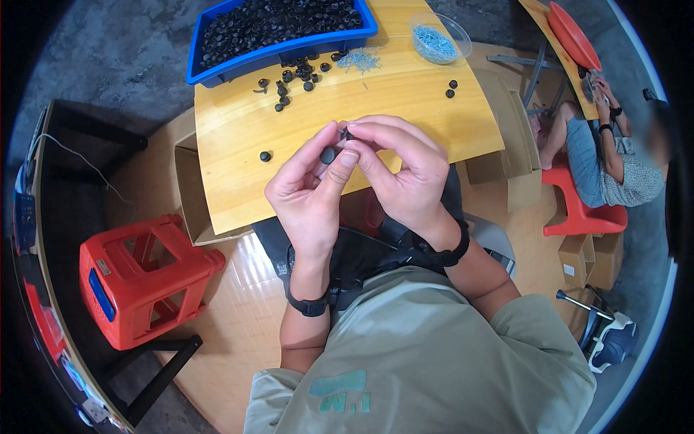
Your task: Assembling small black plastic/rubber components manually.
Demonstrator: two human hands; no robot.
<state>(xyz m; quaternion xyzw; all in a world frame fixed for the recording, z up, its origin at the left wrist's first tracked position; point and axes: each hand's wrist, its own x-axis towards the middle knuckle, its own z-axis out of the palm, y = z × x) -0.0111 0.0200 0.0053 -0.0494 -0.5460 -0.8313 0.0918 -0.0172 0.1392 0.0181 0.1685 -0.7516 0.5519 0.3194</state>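
Both my hands meet above the near part of the yellow wooden table (238, 189). In my left hand (309, 189) the fingers are closed on a small round black cap (327, 155), its disc facing up beside the thumb. My right hand (406, 165) pinches a small dark piece (347, 135) at the left hand's fingertips; whether it joins the cap is hidden by the fingers. One loose black cap (265, 156) lies on the table left of my hands. Farther back is a scattered group of black caps (283, 90).
A blue tray (289, 52) heaped with black parts stands at the back, beside a pile of thin screws (360, 60). A clear bowl (463, 52) holds bluish screws. A red stool (137, 282) is at left. Another person (622, 173) sits at a table on the right.
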